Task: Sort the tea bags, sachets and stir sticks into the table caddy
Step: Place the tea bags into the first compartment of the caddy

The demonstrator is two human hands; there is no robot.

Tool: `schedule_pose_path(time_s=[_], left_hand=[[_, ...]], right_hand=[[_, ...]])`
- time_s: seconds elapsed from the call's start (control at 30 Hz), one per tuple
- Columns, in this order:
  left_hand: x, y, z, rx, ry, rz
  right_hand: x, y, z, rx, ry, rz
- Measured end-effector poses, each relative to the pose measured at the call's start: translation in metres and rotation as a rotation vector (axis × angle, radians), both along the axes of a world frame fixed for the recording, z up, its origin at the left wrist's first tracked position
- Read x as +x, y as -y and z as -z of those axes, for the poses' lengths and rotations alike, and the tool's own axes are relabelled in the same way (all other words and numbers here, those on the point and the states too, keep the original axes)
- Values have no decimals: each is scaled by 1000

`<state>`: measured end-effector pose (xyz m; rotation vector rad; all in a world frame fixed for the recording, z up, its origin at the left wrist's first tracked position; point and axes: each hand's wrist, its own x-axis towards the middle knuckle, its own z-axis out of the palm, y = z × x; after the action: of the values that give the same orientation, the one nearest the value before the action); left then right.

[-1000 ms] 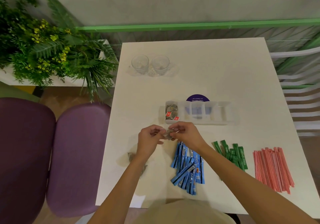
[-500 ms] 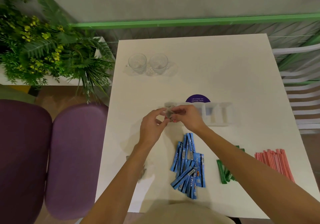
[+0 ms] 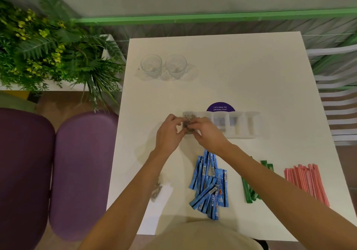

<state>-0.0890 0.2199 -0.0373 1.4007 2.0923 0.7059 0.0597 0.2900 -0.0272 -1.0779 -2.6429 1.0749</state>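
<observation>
A clear plastic caddy (image 3: 245, 126) with several compartments lies across the middle of the white table. My left hand (image 3: 170, 133) and my right hand (image 3: 206, 131) meet over its leftmost compartment, and together they pinch a tea bag (image 3: 188, 124) there. Another tea bag (image 3: 156, 190) lies near the table's left front edge, partly behind my left forearm. Blue sachets (image 3: 209, 186) are heaped in front of me. Green sachets (image 3: 249, 191) show beside my right forearm. Pink stir sticks (image 3: 307, 182) lie at the right.
Two glasses (image 3: 163, 67) stand at the far left of the table (image 3: 241, 75). A purple sticker (image 3: 220, 107) sits just behind the caddy. Purple chairs (image 3: 83, 172) stand left of the table, with a plant (image 3: 48, 52) beyond them. White slatted chairs (image 3: 340, 99) are at the right.
Both hands carried the tea bag forward from above the blue sachets to the caddy's leftmost compartment, which they now cover.
</observation>
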Motion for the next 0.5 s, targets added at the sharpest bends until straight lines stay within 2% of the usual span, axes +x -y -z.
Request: schedule_pose_path(time_s=[0.2, 0.37, 0.5], left_hand=[[-25, 40, -1, 17, 139, -121], [-51, 98, 7, -144, 135, -227], [-60, 143, 15, -256, 147, -306]], right_hand=[[-2, 3, -1, 39, 62, 0], [4, 12, -11, 88, -121, 96], [8, 35, -11, 6, -213, 27]])
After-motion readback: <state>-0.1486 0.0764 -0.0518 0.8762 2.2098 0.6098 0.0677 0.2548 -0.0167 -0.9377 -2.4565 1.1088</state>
